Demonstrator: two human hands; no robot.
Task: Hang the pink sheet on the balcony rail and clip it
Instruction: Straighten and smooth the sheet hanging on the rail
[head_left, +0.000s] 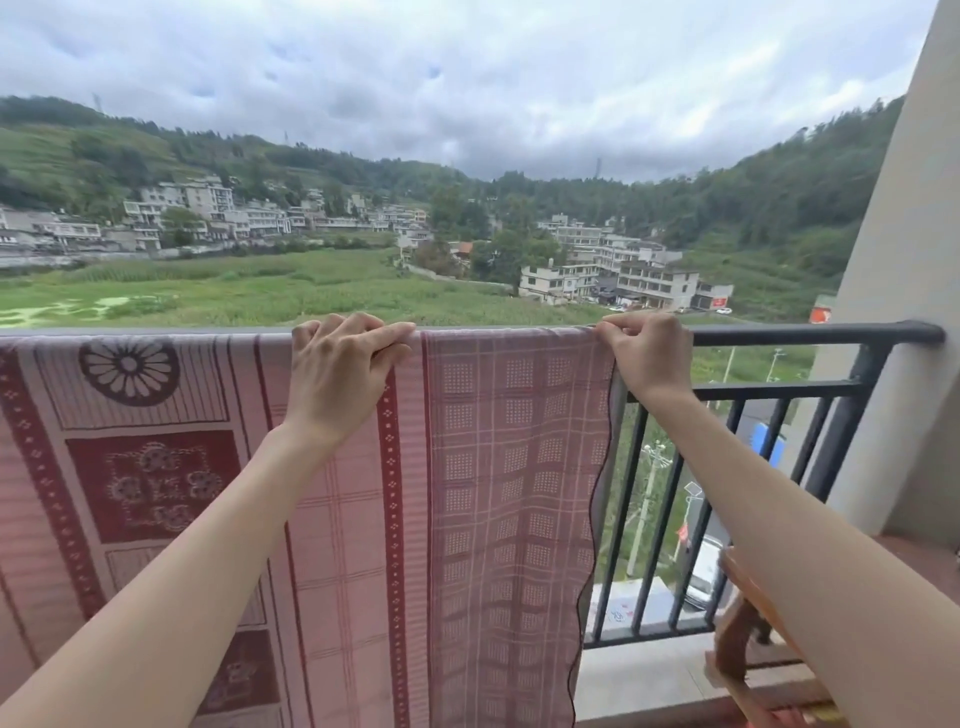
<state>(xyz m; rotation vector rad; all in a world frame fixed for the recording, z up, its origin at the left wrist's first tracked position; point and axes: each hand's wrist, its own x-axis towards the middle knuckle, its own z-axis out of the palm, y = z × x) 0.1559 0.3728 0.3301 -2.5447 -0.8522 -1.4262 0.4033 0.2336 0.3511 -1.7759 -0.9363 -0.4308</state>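
The pink sheet (498, 467), patterned with dark red borders, flowers and a checked grid, hangs draped over the black balcony rail (810, 332) and covers its left and middle stretch. My left hand (340, 374) grips the sheet's top fold over the rail, fingers curled over the far side. My right hand (649, 353) pinches the sheet's upper right corner at the rail. The sheet's right edge falls straight down beside the bare bars. No clip shows in view.
The rail's right end meets a beige wall pillar (904, 260). Black vertical bars (670, 493) stand below the bare rail section. A wooden chair or stand (743, 639) sits at the lower right, partly behind my right forearm. Beyond lie fields, houses and hills.
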